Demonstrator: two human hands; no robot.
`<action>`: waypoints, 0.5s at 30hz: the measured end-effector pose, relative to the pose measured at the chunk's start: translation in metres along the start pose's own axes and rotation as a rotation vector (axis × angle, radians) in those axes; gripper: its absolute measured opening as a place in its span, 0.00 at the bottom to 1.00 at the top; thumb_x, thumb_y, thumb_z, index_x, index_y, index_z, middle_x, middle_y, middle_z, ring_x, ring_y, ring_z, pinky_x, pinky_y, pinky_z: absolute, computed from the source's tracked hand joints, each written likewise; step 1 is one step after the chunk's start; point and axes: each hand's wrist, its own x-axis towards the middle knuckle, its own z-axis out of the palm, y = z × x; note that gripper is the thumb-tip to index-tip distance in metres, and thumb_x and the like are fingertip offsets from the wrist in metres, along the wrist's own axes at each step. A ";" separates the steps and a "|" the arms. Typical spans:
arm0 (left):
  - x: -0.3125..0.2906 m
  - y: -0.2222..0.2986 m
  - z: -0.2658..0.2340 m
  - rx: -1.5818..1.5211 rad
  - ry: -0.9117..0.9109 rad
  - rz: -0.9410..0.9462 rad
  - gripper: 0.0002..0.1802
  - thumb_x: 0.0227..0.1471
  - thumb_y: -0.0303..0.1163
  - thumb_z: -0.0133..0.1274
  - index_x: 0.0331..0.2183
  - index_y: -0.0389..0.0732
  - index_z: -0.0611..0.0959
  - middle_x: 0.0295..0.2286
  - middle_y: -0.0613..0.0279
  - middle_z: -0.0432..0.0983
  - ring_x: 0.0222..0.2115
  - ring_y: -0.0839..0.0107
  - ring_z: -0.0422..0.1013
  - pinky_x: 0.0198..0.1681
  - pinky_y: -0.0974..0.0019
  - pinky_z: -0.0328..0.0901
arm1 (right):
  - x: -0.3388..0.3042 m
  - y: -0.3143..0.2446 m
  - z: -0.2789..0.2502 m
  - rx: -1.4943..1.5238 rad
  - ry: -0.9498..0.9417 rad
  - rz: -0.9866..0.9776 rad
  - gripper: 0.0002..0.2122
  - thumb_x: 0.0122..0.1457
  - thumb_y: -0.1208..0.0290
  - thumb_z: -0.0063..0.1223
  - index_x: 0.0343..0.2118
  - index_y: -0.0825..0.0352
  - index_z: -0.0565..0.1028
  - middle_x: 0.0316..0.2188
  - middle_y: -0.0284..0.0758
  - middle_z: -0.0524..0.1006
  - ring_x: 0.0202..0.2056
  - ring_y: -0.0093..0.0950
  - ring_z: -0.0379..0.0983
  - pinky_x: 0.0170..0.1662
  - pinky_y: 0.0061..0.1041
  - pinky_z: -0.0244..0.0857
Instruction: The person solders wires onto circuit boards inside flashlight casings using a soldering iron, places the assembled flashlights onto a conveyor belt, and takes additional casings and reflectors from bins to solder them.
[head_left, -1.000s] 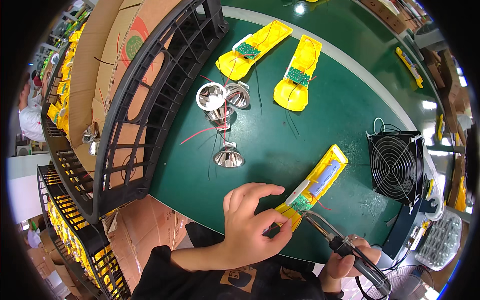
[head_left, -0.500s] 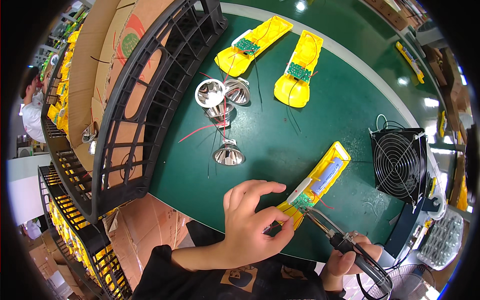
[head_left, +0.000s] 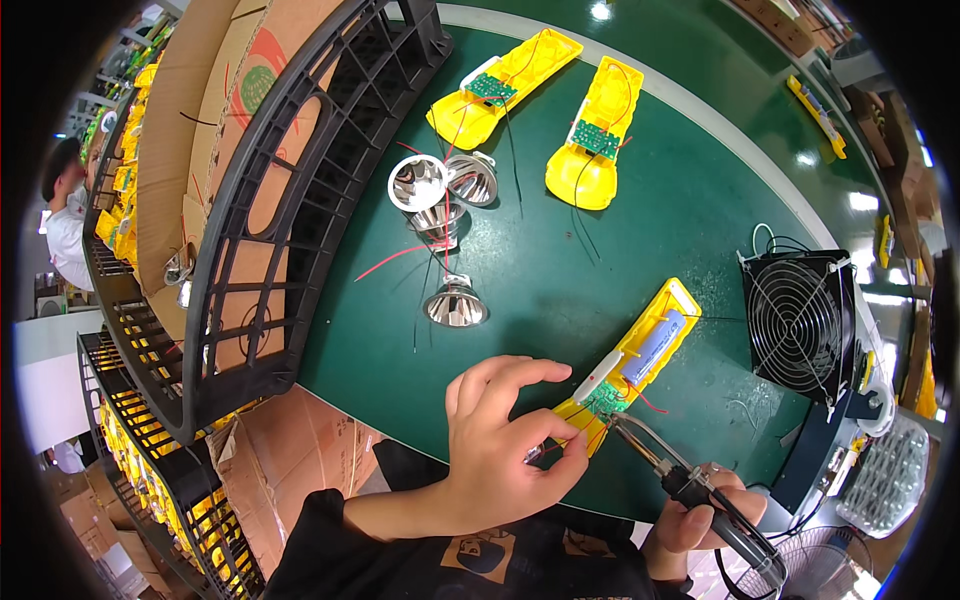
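My left hand [head_left: 510, 440] is closed in a pinch, thumb and forefinger together on a thin wire at the near end of a yellow flashlight shell [head_left: 665, 335]; the other fingers are curved and raised. A green circuit board [head_left: 605, 399] and a blue cylindrical battery [head_left: 653, 347] lie inside this shell. Partly hidden under my left hand is a shiny piece. My right hand [head_left: 688, 522] grips a soldering iron [head_left: 690, 487] with a thin metal feed tube along it. Its tip meets the board's near edge, close to my left fingertips.
Several silver reflector cups [head_left: 456, 303] with red and black wires lie on the green table [head_left: 360, 330]. Two yellow shells with boards [head_left: 580, 185] lie farther back. A black fan [head_left: 797, 325] stands right; a black plastic crate [head_left: 215, 340] holding cardboard stands left.
Both hands and the soldering iron hold nearly the same place. The view shifts slightly, so the table's things sit a little higher.
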 end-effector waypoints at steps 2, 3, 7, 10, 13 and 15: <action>0.000 0.000 0.000 0.013 0.020 0.008 0.06 0.24 0.27 0.55 0.12 0.44 0.73 0.35 0.66 0.67 0.37 0.64 0.61 0.39 0.63 0.49 | 0.000 0.000 0.000 -0.002 -0.022 0.002 0.21 0.45 0.52 0.50 0.22 0.66 0.57 0.13 0.33 0.65 0.17 0.28 0.65 0.26 0.26 0.63; 0.001 0.000 0.000 0.002 0.000 -0.005 0.06 0.24 0.27 0.55 0.12 0.44 0.73 0.35 0.66 0.67 0.37 0.64 0.61 0.39 0.63 0.49 | 0.000 0.000 0.000 -0.024 -0.003 -0.003 0.21 0.44 0.53 0.50 0.22 0.66 0.57 0.13 0.33 0.65 0.18 0.28 0.65 0.26 0.26 0.63; 0.002 0.003 -0.001 0.001 0.009 -0.002 0.07 0.22 0.23 0.56 0.12 0.41 0.74 0.34 0.60 0.68 0.36 0.60 0.61 0.37 0.62 0.54 | 0.001 -0.002 -0.001 -0.031 -0.032 -0.012 0.21 0.45 0.53 0.50 0.22 0.66 0.57 0.14 0.33 0.65 0.18 0.29 0.66 0.27 0.27 0.63; 0.003 0.005 -0.001 0.005 0.004 -0.006 0.07 0.22 0.23 0.55 0.12 0.41 0.74 0.34 0.60 0.68 0.36 0.60 0.61 0.37 0.62 0.54 | 0.001 -0.002 -0.002 -0.032 -0.058 0.012 0.21 0.45 0.53 0.50 0.22 0.66 0.56 0.14 0.33 0.65 0.18 0.29 0.65 0.27 0.27 0.62; 0.004 0.005 -0.001 0.012 -0.003 -0.013 0.06 0.22 0.23 0.55 0.12 0.41 0.74 0.34 0.60 0.68 0.36 0.60 0.61 0.37 0.62 0.54 | 0.001 -0.002 -0.003 -0.036 -0.049 0.010 0.21 0.44 0.53 0.51 0.22 0.66 0.56 0.15 0.33 0.65 0.19 0.29 0.65 0.27 0.27 0.62; 0.004 0.005 -0.001 0.008 -0.007 -0.015 0.06 0.22 0.23 0.55 0.12 0.41 0.74 0.34 0.60 0.68 0.35 0.60 0.61 0.37 0.62 0.54 | 0.001 -0.002 -0.003 -0.026 -0.027 -0.020 0.21 0.44 0.53 0.51 0.23 0.66 0.56 0.15 0.33 0.65 0.19 0.30 0.65 0.26 0.27 0.62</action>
